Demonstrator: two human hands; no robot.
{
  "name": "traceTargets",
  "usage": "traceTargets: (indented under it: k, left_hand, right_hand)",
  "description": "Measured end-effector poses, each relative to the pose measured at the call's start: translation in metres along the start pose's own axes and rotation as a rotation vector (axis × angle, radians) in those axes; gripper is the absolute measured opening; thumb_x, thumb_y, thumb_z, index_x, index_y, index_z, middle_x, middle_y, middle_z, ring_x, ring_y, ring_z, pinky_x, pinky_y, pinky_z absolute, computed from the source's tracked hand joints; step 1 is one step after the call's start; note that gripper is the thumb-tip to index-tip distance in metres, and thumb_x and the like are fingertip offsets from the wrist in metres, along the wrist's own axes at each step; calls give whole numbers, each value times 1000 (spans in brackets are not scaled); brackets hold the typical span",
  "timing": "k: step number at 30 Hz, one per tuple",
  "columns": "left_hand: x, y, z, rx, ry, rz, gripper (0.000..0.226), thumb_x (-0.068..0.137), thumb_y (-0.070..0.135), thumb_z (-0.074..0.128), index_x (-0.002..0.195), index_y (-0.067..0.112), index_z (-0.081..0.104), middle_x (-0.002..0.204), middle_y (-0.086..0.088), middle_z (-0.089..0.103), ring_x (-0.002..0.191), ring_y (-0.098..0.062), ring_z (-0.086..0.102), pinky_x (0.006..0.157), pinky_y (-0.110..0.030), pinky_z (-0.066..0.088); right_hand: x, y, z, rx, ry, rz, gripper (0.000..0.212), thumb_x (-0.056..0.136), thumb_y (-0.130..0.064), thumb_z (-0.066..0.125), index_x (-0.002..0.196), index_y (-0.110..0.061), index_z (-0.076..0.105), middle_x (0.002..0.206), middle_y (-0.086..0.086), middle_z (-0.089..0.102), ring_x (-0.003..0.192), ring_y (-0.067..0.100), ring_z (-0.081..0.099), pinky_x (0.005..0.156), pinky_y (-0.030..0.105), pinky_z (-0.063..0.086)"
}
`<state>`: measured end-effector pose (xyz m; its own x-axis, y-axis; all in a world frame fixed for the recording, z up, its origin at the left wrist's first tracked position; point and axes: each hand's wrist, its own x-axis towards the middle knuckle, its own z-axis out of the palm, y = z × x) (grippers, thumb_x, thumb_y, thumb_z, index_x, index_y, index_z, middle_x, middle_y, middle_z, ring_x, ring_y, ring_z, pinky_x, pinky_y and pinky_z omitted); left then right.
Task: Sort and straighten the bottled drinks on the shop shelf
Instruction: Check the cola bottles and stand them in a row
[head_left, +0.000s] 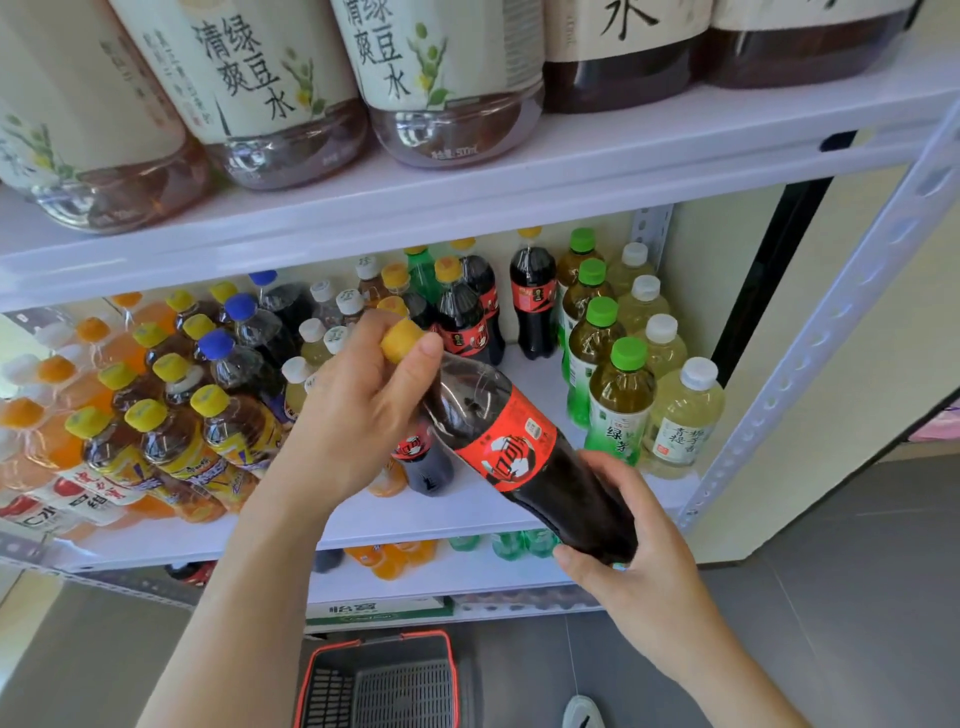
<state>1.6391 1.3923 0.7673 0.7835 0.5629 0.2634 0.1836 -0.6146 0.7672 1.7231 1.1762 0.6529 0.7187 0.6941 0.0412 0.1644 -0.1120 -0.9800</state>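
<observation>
The cola bottle (511, 447) lies tilted between both — left grip (358, 405) clamped round its neck, right grip (644, 566) clamped under its base.

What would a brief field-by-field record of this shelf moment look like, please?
held item: cola bottle, red label, yellow cap
tilt: cap up-left, base down-right, held in the air
left hand: grips the neck at the cap
right hand: grips the base
middle shelf: standing cola bottles at the back, green-capped tea bottles on the right
floor: red-rimmed basket
</observation>
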Motion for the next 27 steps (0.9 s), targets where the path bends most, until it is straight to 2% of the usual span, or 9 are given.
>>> traceTargets:
  k: [3, 6, 8, 10, 12, 14, 17, 20, 27]
  left_hand:
    - [-1, 13, 6, 128, -75, 96, 35, 92, 55, 47, 101, 22, 49, 59, 4, 66, 47, -5, 62, 48, -25, 49]
    - [-1, 22, 19, 270, -159, 167, 42, 88, 59, 40, 109, 22, 47, 59, 1, 65, 53, -8, 64, 54, -33, 53]
    - [2, 22, 30, 419, -183, 264, 53, 89, 58, 33, 116, 14, 48, 62, -2, 64, 58, -25, 64, 55, -43, 50]
    - [9, 17, 41, 541, -163, 321, 52, 94, 52, 35, 118, 7, 48, 59, -1, 56, 56, -33, 58, 51, -39, 43]
    - [19, 12, 49, 619, -123, 305, 44, 98, 44, 43, 119, 6, 48, 54, 7, 40, 52, -34, 51, 47, -34, 28]
    - [33, 6, 58, 657, -87, 281, 40, 99, 40, 46, 118, 5, 47, 56, 8, 37, 54, -37, 53, 48, -34, 23]
    - [60, -2, 75, 644, -38, 259, 37, 100, 36, 49, 117, 3, 46, 62, -1, 46, 61, -42, 58, 52, -35, 27]
    - [89, -13, 93, 629, 6, 215, 37, 101, 32, 51, 120, 1, 45, 80, -17, 65, 73, -44, 63, 56, -36, 29]
    - [140, -32, 134, 573, -30, 96, 36, 102, 25, 49, 125, -1, 41, 93, -22, 68, 83, -44, 65, 60, -37, 34]
  right_hand:
    - [7, 4, -7, -238, -112, 43, 68, 84, -20, 73, 120, -60, 33, 127, -27, 48, 112, -12, 49, 89, 8, 39]
    - [16, 2, -17, -517, -200, 66, 54, 91, -33, 63, 136, -47, 35, 132, -17, 51, 121, 6, 50, 94, 25, 43]
    - [25, -3, -25, -576, -96, 22, 51, 93, -31, 61, 140, -35, 43, 132, -13, 54, 121, 9, 51, 97, 28, 43]
    - [34, -11, -35, -565, 47, -82, 44, 92, -24, 62, 135, -27, 52, 124, -9, 59, 114, 10, 54, 93, 28, 46]
    - [44, -17, -43, -609, 150, -180, 41, 90, -17, 64, 130, -20, 56, 119, -5, 60, 109, 13, 54, 90, 30, 47]
    - [58, -21, -49, -668, 220, -241, 41, 87, -10, 66, 127, -14, 57, 118, 2, 59, 108, 21, 53, 91, 34, 46]
    - [79, -22, -51, -757, 254, -251, 48, 85, -9, 68, 131, -9, 55, 123, 11, 57, 110, 31, 52, 94, 43, 45]
    - [99, -17, -51, -848, 220, -190, 53, 90, -21, 66, 139, -12, 48, 127, 14, 56, 112, 36, 52, 96, 46, 42]
    - [110, -5, -48, -902, 225, -145, 63, 87, -28, 71, 142, -22, 42, 118, 12, 59, 104, 33, 53, 83, 43, 45]
